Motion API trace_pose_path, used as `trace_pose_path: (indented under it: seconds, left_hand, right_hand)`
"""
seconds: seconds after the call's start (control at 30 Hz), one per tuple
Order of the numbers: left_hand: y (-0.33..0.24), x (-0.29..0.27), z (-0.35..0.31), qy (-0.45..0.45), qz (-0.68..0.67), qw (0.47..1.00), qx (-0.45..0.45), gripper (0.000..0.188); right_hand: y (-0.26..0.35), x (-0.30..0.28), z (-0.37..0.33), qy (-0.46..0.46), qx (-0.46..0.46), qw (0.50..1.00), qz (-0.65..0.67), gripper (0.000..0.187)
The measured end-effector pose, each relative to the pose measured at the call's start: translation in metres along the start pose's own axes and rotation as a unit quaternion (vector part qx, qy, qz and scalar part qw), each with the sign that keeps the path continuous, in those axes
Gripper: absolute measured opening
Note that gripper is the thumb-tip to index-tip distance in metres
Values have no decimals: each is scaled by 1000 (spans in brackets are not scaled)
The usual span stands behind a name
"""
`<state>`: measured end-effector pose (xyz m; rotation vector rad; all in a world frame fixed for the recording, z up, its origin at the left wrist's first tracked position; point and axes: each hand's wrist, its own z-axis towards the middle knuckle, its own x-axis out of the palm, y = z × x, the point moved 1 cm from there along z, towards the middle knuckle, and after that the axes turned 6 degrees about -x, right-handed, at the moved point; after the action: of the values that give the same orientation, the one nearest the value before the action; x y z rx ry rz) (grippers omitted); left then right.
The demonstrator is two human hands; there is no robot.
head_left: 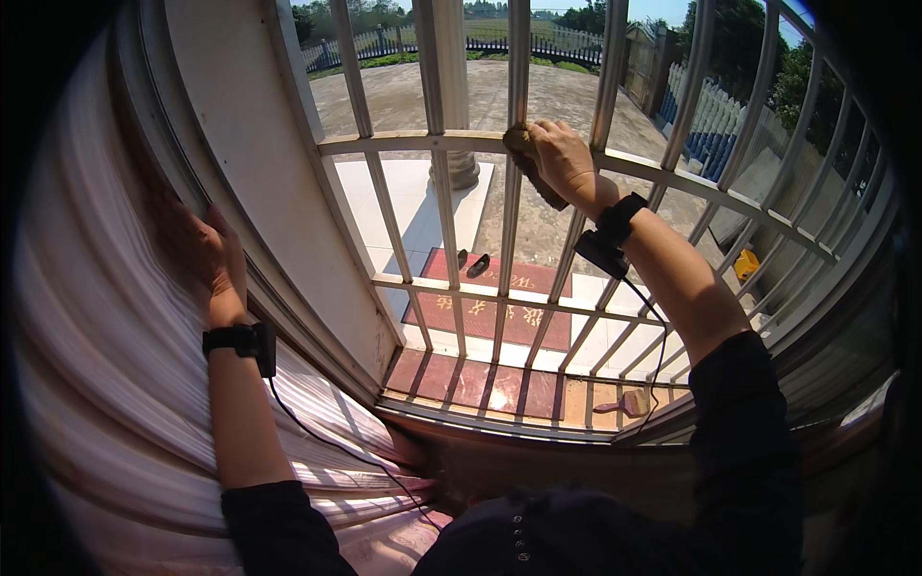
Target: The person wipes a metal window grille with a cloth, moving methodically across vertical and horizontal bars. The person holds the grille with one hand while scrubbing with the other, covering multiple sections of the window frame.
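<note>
A barred metal window grille (413, 144) stands in front of me. My right hand (567, 165) is closed around a brown rag (523, 144) and presses it against one upright bar, where that bar meets the upper crossbar. Part of the rag hangs below my fingers. On the left, my left hand (209, 252) rests with its fingers stretched out at the window frame (182, 125), beside a pale pink curtain (106, 326). Shadow dims the left fingertips. Each wrist wears a black strap with a small box and a cable.
On the reddish window sill (461, 382) lies a flat paintbrush (629, 404). Beyond the bars are a red doormat (538, 326), a pair of dark shoes (478, 265), a column base (456, 171) and a yellow object (746, 265). The right-hand cable hangs down to the sill.
</note>
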<state>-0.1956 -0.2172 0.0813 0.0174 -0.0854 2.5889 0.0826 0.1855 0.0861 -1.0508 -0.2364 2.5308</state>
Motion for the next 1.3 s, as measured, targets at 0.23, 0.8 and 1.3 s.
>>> trace_pose_path:
  seconds: [0.23,0.8,1.3]
  left_hand:
    - [-9,-8,-2,-17,32,999,12,65]
    - [-7,-3,-12,29,-7,999,-21,79]
    - [-3,1,-7,-1,-43,999,-2,74]
  right_hand:
    - [-19,-26,-8,159,-110,969,-153,5]
    - [51,54,76,60,-69,994,65,21]
    - [34,-20,78,308,-184,928,-99,5]
